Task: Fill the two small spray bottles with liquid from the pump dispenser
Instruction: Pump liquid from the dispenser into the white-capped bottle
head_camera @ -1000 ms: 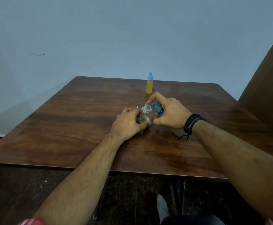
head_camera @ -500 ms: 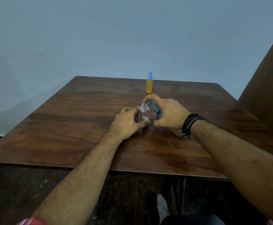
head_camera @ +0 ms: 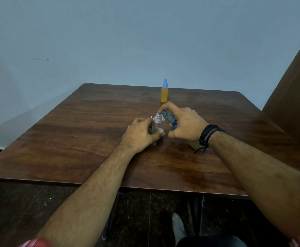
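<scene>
Second fill under way: left hand [head_camera: 140, 134] clamped on clear bottle [head_camera: 157, 124], right hand [head_camera: 184, 123] curled round dispenser [head_camera: 169, 118], nozzle at neck. Yellow bottle [head_camera: 164, 92] apart, capped. Next: steady pumping, nozzle kept aligned.

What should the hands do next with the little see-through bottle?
Probably press the pump again. The left hand holds the open clear bottle, which has only a little liquid at its bottom. The right hand holds the pump dispenser with its nozzle at the bottle's mouth. The orange bottle behind looks full and capped.
</scene>
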